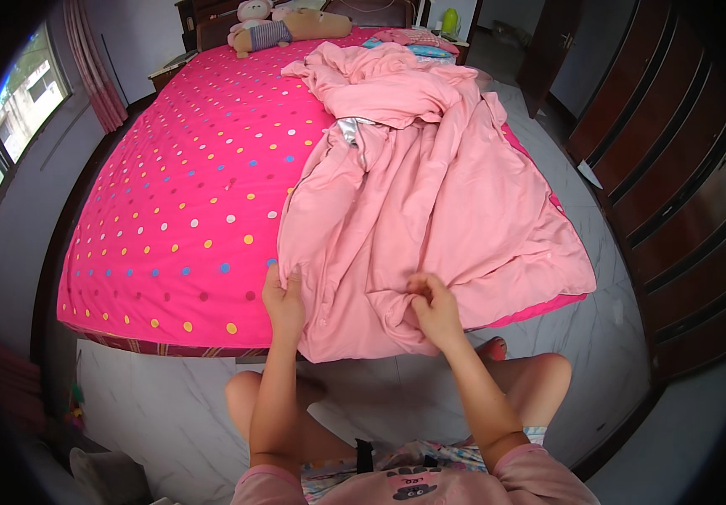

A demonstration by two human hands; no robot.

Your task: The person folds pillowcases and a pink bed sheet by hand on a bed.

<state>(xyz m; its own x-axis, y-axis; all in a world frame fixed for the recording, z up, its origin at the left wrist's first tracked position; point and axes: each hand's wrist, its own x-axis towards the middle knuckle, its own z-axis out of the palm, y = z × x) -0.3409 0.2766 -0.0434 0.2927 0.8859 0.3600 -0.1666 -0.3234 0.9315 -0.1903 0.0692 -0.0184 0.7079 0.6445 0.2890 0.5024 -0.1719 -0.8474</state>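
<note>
A rumpled pink duvet cover [394, 208] spreads over the right half of the bed, its near end hanging over the foot edge. At its left edge, my left hand [284, 300] grips the fabric between thumb and fingers. My right hand [433, 306] pinches a fold near the foot of the bed, bunching the cloth there. A zipper edge [363, 151] and a patch of shiny silvery lining [348, 131] show in the upper middle of the cover. Beneath lies a bright pink polka-dot bedsheet [211, 208].
Plush toys [300, 26] lie by the headboard [372, 11]. Folded bedding [420, 41] sits at the far right corner. Dark wooden wardrobe doors [685, 177] line the right side, with marble-look floor tiles [615, 271] between. A grey stool [107, 476] stands at lower left.
</note>
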